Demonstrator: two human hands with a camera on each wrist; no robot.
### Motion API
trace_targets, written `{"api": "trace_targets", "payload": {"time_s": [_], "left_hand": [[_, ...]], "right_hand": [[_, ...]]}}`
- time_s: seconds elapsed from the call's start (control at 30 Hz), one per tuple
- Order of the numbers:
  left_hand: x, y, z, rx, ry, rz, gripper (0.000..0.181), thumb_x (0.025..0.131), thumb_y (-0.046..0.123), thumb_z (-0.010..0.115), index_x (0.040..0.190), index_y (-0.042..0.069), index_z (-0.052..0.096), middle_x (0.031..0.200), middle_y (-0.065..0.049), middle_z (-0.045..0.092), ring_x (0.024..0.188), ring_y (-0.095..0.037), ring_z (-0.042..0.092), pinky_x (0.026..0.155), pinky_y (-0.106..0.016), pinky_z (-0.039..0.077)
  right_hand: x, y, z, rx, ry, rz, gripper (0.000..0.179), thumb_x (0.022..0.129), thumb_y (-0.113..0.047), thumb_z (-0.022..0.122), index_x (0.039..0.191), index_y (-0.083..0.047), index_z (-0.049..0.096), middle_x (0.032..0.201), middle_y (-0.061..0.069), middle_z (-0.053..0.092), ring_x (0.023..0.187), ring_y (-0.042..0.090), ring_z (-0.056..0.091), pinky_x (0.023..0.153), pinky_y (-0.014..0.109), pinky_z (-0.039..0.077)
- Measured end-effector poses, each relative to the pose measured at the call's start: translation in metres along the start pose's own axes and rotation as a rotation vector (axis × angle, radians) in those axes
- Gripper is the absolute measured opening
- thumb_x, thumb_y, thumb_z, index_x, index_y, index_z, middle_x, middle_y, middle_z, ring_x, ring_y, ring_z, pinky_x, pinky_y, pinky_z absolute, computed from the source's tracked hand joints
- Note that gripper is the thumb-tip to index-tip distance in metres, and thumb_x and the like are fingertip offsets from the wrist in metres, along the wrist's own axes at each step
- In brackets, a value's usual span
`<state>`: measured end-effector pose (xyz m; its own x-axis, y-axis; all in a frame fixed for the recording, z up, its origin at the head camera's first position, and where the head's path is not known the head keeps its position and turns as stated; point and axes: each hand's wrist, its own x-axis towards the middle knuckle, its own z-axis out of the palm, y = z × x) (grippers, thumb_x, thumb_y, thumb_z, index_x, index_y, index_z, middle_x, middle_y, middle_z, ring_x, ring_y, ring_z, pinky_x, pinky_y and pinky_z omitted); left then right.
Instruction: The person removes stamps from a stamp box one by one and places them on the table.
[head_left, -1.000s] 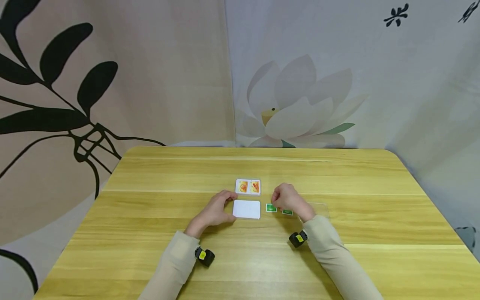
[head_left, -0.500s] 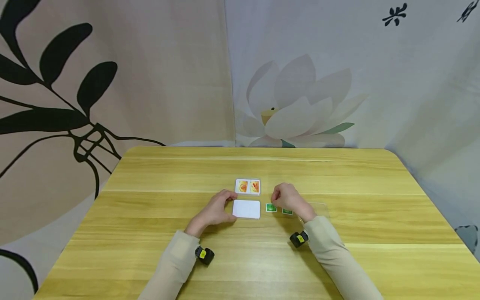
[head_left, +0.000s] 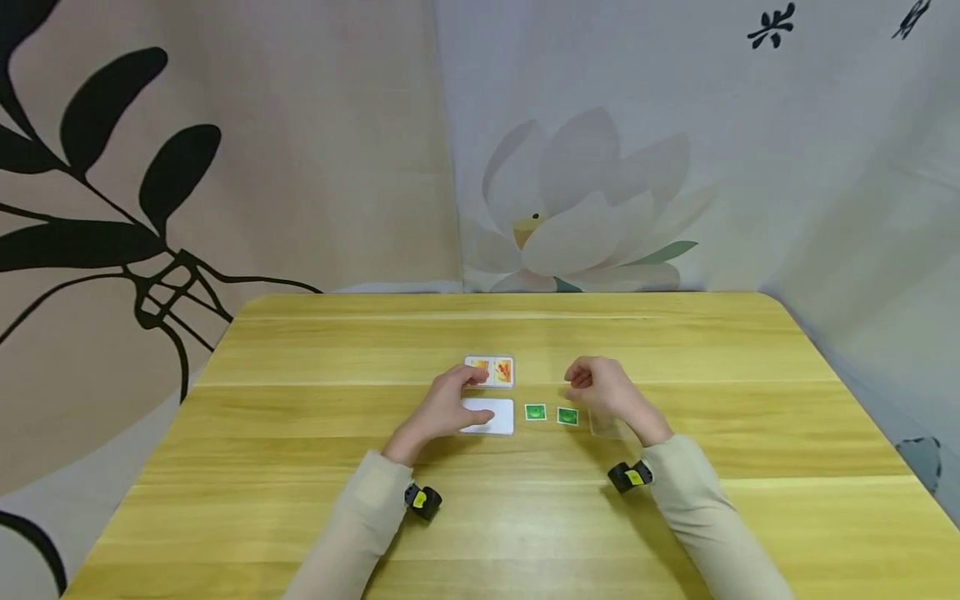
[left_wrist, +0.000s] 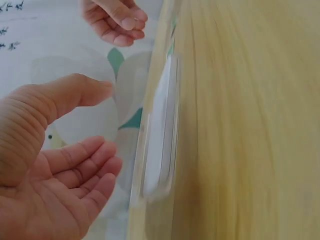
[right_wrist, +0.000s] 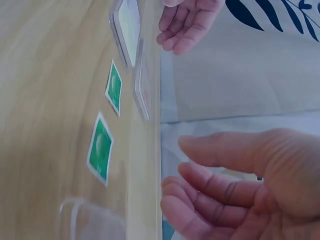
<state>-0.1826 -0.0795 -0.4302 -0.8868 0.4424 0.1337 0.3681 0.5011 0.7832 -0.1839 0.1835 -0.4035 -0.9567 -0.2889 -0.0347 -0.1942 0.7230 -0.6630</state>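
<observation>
My left hand (head_left: 442, 406) hovers over a white card stack in a clear case (head_left: 502, 408), thumb and fingers apart with nothing between them. In the left wrist view its palm faces the case (left_wrist: 160, 135). Just behind lies a second clear case with two orange pictures (head_left: 503, 372), partly covered by the left fingers. My right hand (head_left: 607, 390) is raised off the table, fingers loosely bent and holding nothing. Two green stamps with white borders, the nearer-left stamp (head_left: 536, 412) and the right stamp (head_left: 567, 417), lie flat between the white stack and the right hand.
A clear plastic cover (head_left: 606, 427) lies on the table beneath the right forearm, its rounded corner showing in the right wrist view. The wooden table (head_left: 360, 350) reaches back to a curtain (head_left: 360, 167) printed with leaves and a flower.
The right hand has lifted and moved right, uncovering the right green stamp. My left hand has come off the white stack's left edge and shifted right over it. The head view has turned slightly.
</observation>
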Motion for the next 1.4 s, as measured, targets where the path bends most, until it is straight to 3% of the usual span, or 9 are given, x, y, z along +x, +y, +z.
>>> {"api": "trace_targets", "payload": {"time_s": [0.3, 0.67, 0.9, 1.2, 1.4], "left_hand": [[0.017, 0.012, 0.022, -0.083, -0.001, 0.075, 0.046, 0.072, 0.002, 0.075, 0.113, -0.010, 0.057, 0.109, -0.019, 0.059, 0.103, -0.035, 0.054, 0.093, -0.044, 0.045], [0.032, 0.032, 0.049, -0.125, -0.093, 0.114, 0.052, 0.075, 0.005, 0.074, 0.119, -0.010, 0.053, 0.116, -0.020, 0.056, 0.108, -0.034, 0.051, 0.096, -0.042, 0.043], [0.040, 0.042, 0.070, -0.169, -0.144, 0.099, 0.053, 0.076, 0.006, 0.073, 0.121, -0.010, 0.052, 0.117, -0.019, 0.055, 0.109, -0.034, 0.051, 0.096, -0.044, 0.043], [0.051, 0.056, 0.093, -0.046, -0.187, 0.064, 0.057, 0.075, 0.011, 0.076, 0.125, -0.004, 0.052, 0.119, -0.013, 0.055, 0.109, -0.028, 0.052, 0.093, -0.032, 0.045], [0.059, 0.062, 0.105, 0.043, -0.207, 0.045, 0.064, 0.073, 0.015, 0.079, 0.127, -0.004, 0.051, 0.120, -0.013, 0.054, 0.109, -0.027, 0.051, 0.092, -0.028, 0.045]], "right_hand": [[-0.012, 0.017, -0.011, 0.071, 0.012, -0.022, 0.024, 0.080, 0.000, 0.069, 0.100, 0.011, 0.061, 0.092, 0.020, 0.064, 0.083, 0.027, 0.061, 0.077, 0.039, 0.052], [-0.028, 0.044, -0.025, 0.112, 0.029, -0.025, 0.033, 0.080, -0.004, 0.071, 0.107, 0.012, 0.059, 0.097, 0.022, 0.063, 0.088, 0.030, 0.061, 0.078, 0.038, 0.052], [-0.039, 0.057, -0.032, 0.131, 0.029, 0.009, 0.035, 0.081, -0.003, 0.069, 0.111, 0.012, 0.058, 0.101, 0.024, 0.062, 0.091, 0.032, 0.060, 0.079, 0.040, 0.052], [-0.053, 0.070, -0.038, 0.116, 0.020, 0.066, 0.046, 0.078, -0.006, 0.073, 0.117, 0.013, 0.055, 0.107, 0.025, 0.060, 0.096, 0.036, 0.058, 0.083, 0.044, 0.051], [-0.056, 0.079, -0.039, 0.084, 0.019, 0.060, 0.049, 0.075, -0.003, 0.075, 0.116, 0.015, 0.055, 0.111, 0.027, 0.059, 0.097, 0.036, 0.057, 0.084, 0.043, 0.051]]}}
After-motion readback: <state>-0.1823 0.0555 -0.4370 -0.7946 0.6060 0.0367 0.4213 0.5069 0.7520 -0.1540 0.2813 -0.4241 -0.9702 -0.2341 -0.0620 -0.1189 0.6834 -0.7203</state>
